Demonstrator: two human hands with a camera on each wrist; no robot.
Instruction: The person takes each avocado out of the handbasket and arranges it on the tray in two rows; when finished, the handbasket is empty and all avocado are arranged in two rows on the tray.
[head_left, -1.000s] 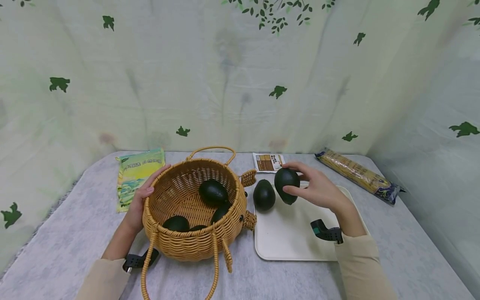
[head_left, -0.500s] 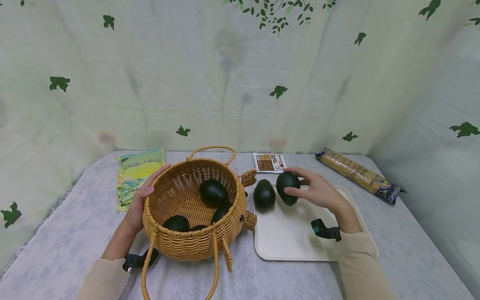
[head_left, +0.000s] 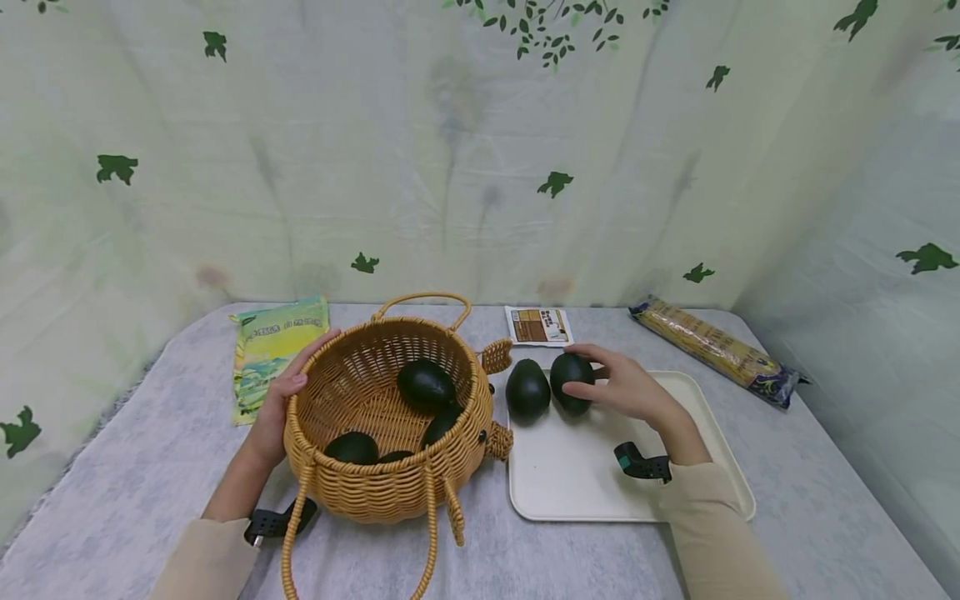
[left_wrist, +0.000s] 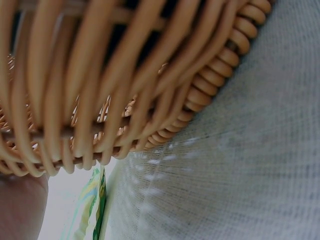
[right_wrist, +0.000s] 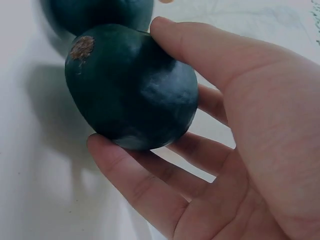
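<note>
With curled fingers and thumb, my right hand (head_left: 626,386) holds a dark green avocado (head_left: 572,385) at the left back of the white tray (head_left: 577,492). In the right wrist view that avocado (right_wrist: 130,90) shows its brown stem end, and whether it touches the tray I cannot tell. Another avocado (head_left: 528,392) stands just left of it. My left hand (head_left: 281,398) rests against the outer left side of a wicker basket (head_left: 382,492), fingers stretched along it. Several avocados lie inside, among them one avocado (head_left: 426,385) at the right; some are partly hidden by the wall.
A yellow-green packet (head_left: 273,346) lies behind the left hand. At the back are a small white-and-brown packet (head_left: 538,326) and a long noodle-like package (head_left: 716,350). The basket's long handle (head_left: 429,542) hangs toward the near edge. A printed curtain (head_left: 480,167) surrounds the table.
My right hand has lowered the avocado toward the tray, close beside the other avocado. My left hand and the basket have stayed in place.
</note>
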